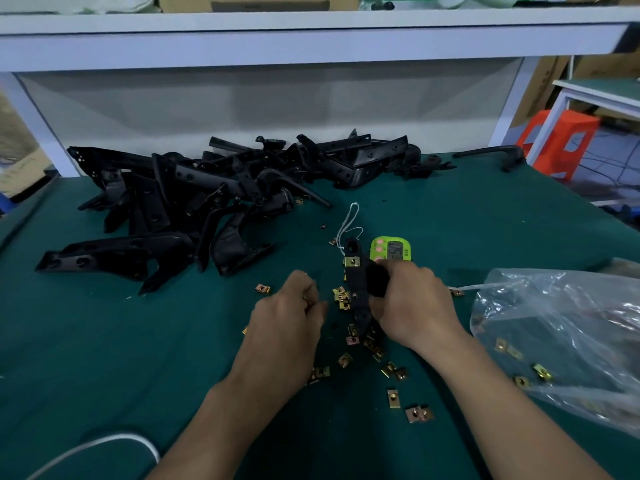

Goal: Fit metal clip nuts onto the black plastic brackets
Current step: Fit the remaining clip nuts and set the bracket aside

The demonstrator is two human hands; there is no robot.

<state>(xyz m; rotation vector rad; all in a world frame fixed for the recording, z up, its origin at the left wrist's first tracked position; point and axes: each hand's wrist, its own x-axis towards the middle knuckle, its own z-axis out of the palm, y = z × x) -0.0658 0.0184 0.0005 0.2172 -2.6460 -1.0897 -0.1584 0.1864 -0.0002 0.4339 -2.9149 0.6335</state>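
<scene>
Brass-coloured clip nut (351,261) is seated on the upper end of the bracket (358,299). Looks like one is on and more seats are left.

Grip: my right hand (412,306) is wrapped round the bracket's mid-section, holding it roughly upright over the green mat (104,341). Its lower end is down among the loose clip nuts (391,370). My left hand (287,313) is just left of it, fingers curled down. Can't tell if a nut is pinched, as my fingertips are hidden.

Risks from here:
- Several loose nuts lie paired or touching. I could grab two at once, and a double won't slide on.
- A nut pushed on skewed or back to front would leave its hole off the bracket hole.
- My right palm covers the middle of the bracket. If a seat is under there I have to regrip, and the part may twist or drop.
- The bracket's lower end could sweep nuts across the mat.
- The timer (389,251) sits just behind the bracket, so a hard push could knock it.
- The plastic bag (554,323) of nuts is near my right forearm, and a nudge could spill it.
- The pile of brackets (207,188) sits at the back. A finished part dropped there gets mixed in.
</scene>
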